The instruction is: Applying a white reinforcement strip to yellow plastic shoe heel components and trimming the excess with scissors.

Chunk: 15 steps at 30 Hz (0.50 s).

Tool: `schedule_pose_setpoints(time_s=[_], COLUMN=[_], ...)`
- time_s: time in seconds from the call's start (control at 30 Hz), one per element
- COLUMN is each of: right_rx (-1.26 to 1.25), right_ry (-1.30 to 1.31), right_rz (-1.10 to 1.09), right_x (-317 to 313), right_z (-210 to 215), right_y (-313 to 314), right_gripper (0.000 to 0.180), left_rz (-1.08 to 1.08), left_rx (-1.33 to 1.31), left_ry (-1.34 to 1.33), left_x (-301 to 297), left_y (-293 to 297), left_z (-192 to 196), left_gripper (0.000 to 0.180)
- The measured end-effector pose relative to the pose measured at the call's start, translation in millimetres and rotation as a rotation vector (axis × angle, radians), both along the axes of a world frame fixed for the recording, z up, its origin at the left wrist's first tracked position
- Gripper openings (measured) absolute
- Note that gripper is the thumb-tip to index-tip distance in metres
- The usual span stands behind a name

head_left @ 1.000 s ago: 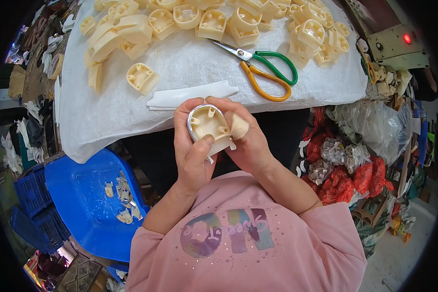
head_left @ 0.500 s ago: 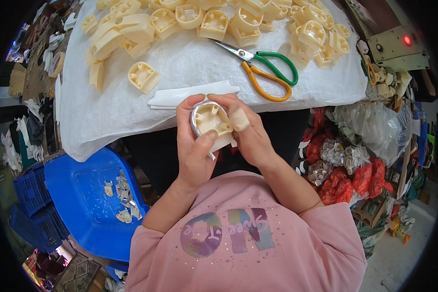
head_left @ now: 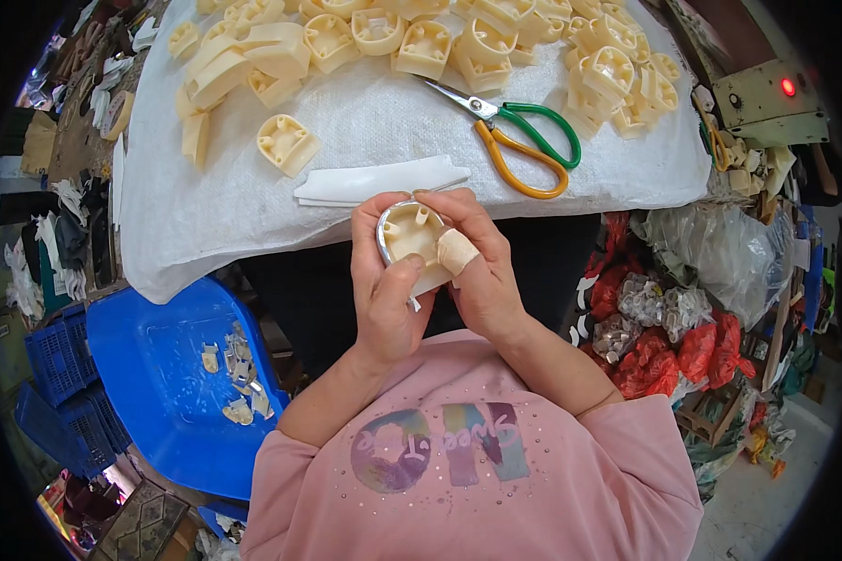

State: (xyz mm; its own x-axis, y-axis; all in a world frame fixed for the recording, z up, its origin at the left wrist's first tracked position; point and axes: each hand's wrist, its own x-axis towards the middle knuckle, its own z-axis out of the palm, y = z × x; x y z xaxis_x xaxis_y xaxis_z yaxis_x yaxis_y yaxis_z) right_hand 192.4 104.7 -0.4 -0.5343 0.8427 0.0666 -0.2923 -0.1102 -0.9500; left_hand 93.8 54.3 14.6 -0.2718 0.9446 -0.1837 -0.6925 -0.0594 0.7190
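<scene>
Held between both hands, just in front of the table edge, is a cream plastic shoe heel (head_left: 410,241) with its hollow, pegged side facing up. A shiny silver covering (head_left: 383,236) wraps its rounded outer edge. My left hand (head_left: 382,297) grips its left side, thumb on the near rim. On the other side my right hand (head_left: 488,280) grips it, its bandaged thumb pressed on the inner right edge. Both sets of fingertips meet at the far side. A small white end of material hangs below the heel. White strips (head_left: 384,180) lie on the table just beyond.
Scissors (head_left: 526,145) with green and orange handles lie partly open on the white-covered table (head_left: 617,182). Many cream heels (head_left: 426,47) are piled at the back. A blue chair (head_left: 150,374) at left holds silver pieces. Red bags (head_left: 650,360) sit at right.
My right thumb has moved inward over the heel's edge. Both hands and the heel appear slightly further right and lower, and the table's things have shifted right in view too.
</scene>
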Motion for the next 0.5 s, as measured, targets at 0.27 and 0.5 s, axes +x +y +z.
schedule_pose_setpoints(time_s=[0.27,0.5], right_rx=[0.618,0.745], right_ry=[-0.281,-0.334], right_rz=[0.156,0.084], right_x=[13.7,13.0], right_z=[14.4,7.7], right_y=[19.1,17.6], right_gripper=[0.055,0.055], left_rz=[-0.023,-0.1], left_rx=[-0.003,0.028], left_ry=[-0.136,-0.027], left_x=[-7.5,-8.0], left_y=[-1.1,-3.5], left_z=[4.5,-4.9], left_gripper=[0.05,0.048])
